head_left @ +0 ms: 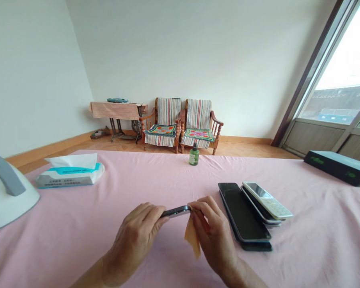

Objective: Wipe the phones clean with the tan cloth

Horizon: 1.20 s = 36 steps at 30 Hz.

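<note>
A dark smartphone [176, 211] is held edge-on above the pink cloth, its thin side toward me. My left hand [137, 229] grips its left end between thumb and fingers. At the other end, my right hand [211, 230] pinches a yellow-orange cloth [192, 237] against the phone's edge, and part of the cloth hangs down below the fingers. Right of my right hand lie stacked phones: a large black-screened one [244, 212] on top of another, and beside them a white keypad phone [268, 199] resting on several more.
A green spray bottle [193, 156] stands near the table's far edge. To the left are a tissue pack [70, 172] and a white appliance with a grey handle [9, 192]. A black box [337, 166] sits at the right. Two wooden armchairs [180, 120] are beyond the pink-covered table [132, 180].
</note>
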Available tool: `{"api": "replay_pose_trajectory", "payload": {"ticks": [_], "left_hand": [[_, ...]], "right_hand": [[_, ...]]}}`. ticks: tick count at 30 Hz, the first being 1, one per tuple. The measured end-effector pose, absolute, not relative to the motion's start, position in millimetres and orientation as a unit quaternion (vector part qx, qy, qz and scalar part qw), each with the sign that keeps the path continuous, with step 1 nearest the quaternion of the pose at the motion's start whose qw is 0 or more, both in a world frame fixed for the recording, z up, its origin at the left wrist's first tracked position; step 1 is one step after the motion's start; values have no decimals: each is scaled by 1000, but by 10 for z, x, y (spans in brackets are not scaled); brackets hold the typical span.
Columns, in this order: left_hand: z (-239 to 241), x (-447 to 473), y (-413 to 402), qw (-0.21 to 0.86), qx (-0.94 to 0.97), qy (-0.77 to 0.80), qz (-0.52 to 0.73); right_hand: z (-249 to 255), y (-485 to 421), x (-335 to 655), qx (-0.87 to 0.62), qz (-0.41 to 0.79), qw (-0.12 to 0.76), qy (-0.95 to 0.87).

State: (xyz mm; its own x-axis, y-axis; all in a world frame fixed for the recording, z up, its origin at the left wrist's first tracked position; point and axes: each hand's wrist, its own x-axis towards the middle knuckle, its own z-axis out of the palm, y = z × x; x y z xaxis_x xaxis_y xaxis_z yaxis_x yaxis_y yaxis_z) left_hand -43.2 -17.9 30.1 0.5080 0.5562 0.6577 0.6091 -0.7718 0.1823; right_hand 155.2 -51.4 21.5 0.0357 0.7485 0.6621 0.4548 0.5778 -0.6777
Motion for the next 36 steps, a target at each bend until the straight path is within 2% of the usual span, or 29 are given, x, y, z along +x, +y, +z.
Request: {"api": "replay_pose_trajectory", "payload": {"ticks": [4, 15, 24, 36], "left_hand": [[284, -441, -193, -5, -851, -323, -415], [273, -367, -285, -60, -832, -297, -466], [288, -367, -280, -23, -826, -314, -468], [289, -313, -313, 77, -866, -322, -374]], "right_hand": [[235, -533, 1516, -469, 119, 615, -623], [206, -535, 1515, -480, 111, 630, -601], [267, -576, 1534, -463, 81, 648, -599], [284, -692, 1406, -423, 47, 650, -629]]}}
